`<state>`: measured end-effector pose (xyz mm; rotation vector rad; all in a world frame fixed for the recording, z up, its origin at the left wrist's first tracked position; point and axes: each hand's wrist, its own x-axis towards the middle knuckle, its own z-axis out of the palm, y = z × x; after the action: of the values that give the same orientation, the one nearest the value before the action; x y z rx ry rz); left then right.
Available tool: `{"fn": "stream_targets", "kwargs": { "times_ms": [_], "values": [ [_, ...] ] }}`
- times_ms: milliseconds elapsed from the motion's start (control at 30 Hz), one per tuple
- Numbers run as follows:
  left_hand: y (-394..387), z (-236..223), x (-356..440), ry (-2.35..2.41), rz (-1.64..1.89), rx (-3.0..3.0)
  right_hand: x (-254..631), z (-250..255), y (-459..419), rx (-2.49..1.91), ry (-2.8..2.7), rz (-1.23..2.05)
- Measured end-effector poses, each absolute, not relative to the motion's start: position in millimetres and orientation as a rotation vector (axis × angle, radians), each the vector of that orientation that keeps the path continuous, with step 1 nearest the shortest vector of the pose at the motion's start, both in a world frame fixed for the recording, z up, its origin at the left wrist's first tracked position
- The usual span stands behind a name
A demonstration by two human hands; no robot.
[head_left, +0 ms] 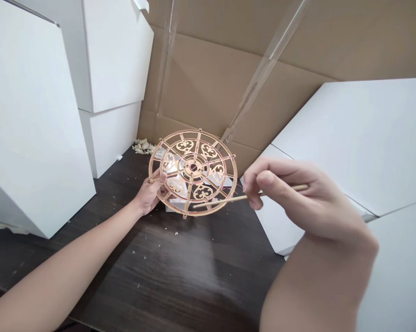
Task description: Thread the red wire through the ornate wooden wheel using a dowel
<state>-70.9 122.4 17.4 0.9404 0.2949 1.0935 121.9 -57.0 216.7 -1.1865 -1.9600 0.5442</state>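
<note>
**Item 1, nearest my view:** right hand (318,203), fingers (263,173) drawn narrow in a pinch around a thin wooden stick (249,197). The stick runs leftward, and its tip crosses over the lower part of the wheel; I cannot tell whether it touches.

**Item 2:** left hand (147,196), gripping the wheel's lower left edge, thumb (162,177) on the upper face and the other fingers passing behind the frame.

**Item 3:** a laser-cut wooden wheel (193,161), held tilted above the tabletop by the left hand, a little left of centre in my view. It has a round rim, spokes, a central hub and scrolled heart-like fretwork, with fine red lines across the frame. Their material is too thin for me to tell.

**Item 4:** a dark wood-grain tabletop (180,276) under both forearms, scattered with pale crumbs (176,233). A white block (175,206) shows beneath the wheel.

**Item 5:** a pale curled heap of shavings (143,146) just behind the wheel's left side.

**Item 6, farthest:** white boxes (31,124) stacked at left, a white panel (353,143) at right, and a cardboard sheet (208,78) behind, with two transparent strips (266,64) leaning against it.
</note>
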Motion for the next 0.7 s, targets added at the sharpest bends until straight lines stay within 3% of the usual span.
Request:
{"fn": "stream_targets", "kwargs": {
  "times_ms": [367,700],
  "values": [
    [123.3,15.8,-70.7,0.29,1.092,0.951,135.1,214.7,-54.7,-1.334,-1.864,0.224],
    [123.7,16.5,-71.2,0.296,1.082,0.96,132.0,206.1,-34.9,-1.405,-1.889,0.237]
  ]
}}
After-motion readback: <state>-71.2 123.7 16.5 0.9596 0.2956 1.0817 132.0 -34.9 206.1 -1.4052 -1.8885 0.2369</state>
